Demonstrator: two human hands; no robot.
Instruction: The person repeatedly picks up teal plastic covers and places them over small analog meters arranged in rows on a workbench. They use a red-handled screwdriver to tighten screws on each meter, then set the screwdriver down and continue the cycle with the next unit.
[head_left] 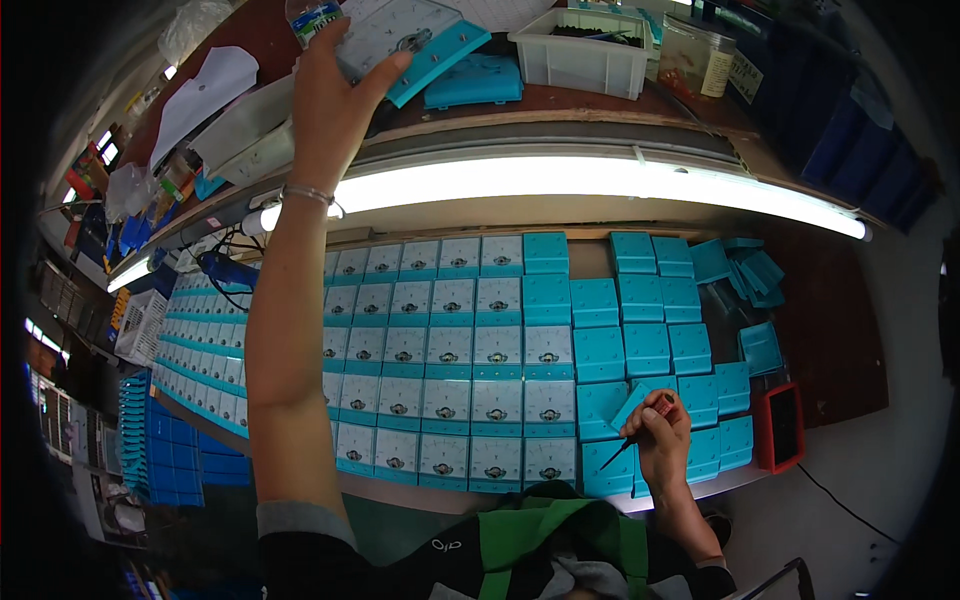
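My left arm reaches up to the shelf, where my left hand [335, 95] grips a teal case with a clear cover [400, 40], thumb across its front and fingers at its left edge. A metal part shows under the cover. Low on the right, my right hand [663, 435] is closed around a screwdriver [620, 450], its dark shaft slanting down to the left. Just behind that hand a plain teal case [625, 408] sits tilted; whether my fingers touch it I cannot tell. Rows of clear-fronted teal cases [447, 398] cover the table, with plain teal cases [645, 350] to their right.
A lit tube lamp [560, 180] runs across below the shelf edge. On the shelf stand a white bin [580, 65], a clear jar [693, 60] and another teal case [475, 82]. Loose teal cases [750, 270] lie piled at right, beyond a red-framed tray [780, 428].
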